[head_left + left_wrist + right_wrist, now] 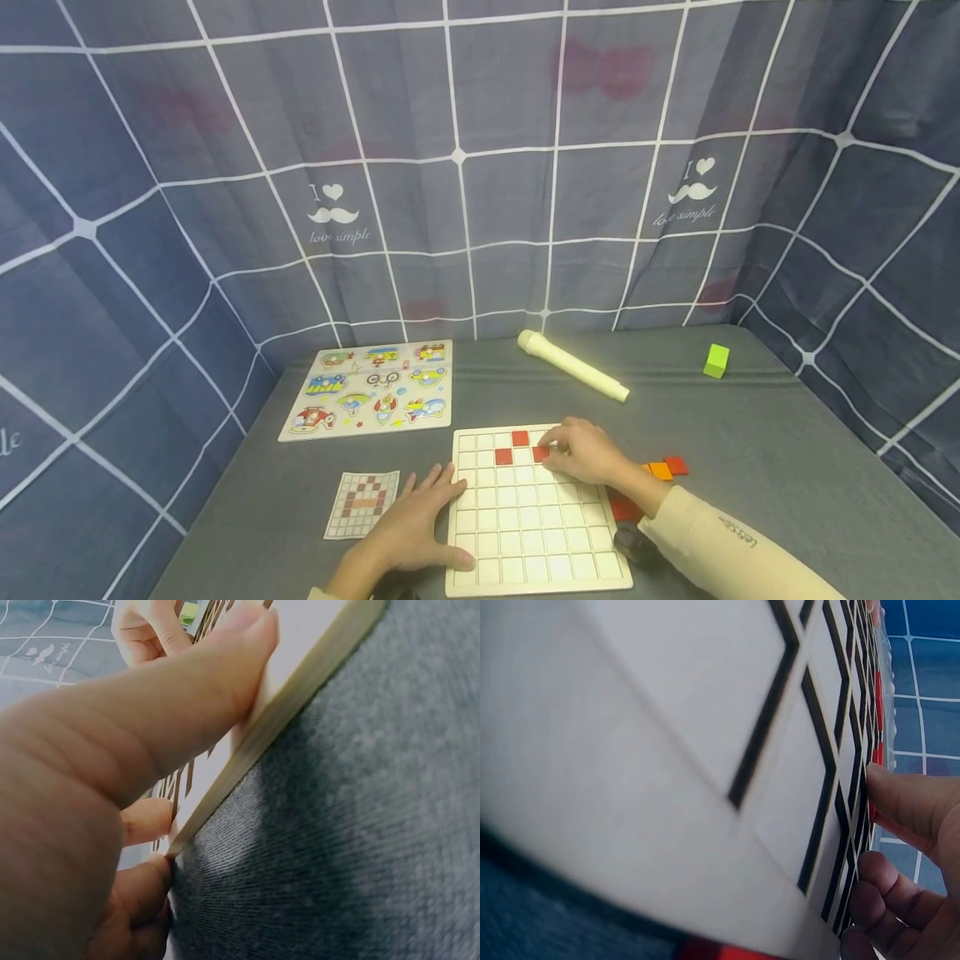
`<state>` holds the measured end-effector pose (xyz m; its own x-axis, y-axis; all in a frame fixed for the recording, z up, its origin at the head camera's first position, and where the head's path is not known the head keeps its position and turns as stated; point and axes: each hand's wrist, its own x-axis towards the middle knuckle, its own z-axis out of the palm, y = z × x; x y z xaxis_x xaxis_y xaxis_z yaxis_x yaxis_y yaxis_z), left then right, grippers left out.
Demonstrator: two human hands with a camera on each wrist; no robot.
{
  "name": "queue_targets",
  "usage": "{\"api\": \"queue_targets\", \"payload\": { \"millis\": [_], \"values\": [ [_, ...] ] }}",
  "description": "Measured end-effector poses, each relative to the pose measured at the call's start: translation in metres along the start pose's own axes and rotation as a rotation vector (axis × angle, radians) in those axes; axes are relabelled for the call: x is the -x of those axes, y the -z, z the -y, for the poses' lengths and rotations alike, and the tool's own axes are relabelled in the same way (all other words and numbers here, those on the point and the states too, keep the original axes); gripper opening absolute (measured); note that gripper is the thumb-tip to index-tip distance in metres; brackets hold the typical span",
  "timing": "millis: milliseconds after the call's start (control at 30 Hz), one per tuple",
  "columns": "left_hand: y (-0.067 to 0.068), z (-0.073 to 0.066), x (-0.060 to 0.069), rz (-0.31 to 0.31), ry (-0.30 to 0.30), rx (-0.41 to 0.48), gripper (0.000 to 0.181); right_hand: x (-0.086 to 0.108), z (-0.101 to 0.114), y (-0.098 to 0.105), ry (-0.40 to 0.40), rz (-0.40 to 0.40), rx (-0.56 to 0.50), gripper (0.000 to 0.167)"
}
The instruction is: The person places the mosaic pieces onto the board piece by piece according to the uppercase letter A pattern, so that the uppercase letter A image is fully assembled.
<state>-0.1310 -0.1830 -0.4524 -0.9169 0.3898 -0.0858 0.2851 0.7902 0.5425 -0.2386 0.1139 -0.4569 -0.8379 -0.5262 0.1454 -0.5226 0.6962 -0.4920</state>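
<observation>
A pale wooden grid board lies in front of me, with red square tiles in its upper cells. My left hand rests spread on its left edge; the thumb presses the frame in the left wrist view. At the upper right of the grid, my right hand has its thumb and fingers bent at a red tile, which they partly cover. The right wrist view shows the thumb against this tile. Left of the board lies a pattern card with a coloured grid design.
Loose red tiles and orange tiles lie right of the board, partly under the right arm. A vehicle puzzle board stands back left. Behind are a cream microphone-shaped stick and a green block.
</observation>
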Motion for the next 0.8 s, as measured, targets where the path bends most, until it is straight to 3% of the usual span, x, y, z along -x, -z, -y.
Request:
{"api": "queue_targets", "payload": {
  "millis": [800],
  "values": [
    [-0.0017,0.0021,0.0010,0.002,-0.002,0.003,0.103,0.0045,-0.0035,-0.0014,0.039,0.001,-0.004,0.020]
  ]
}}
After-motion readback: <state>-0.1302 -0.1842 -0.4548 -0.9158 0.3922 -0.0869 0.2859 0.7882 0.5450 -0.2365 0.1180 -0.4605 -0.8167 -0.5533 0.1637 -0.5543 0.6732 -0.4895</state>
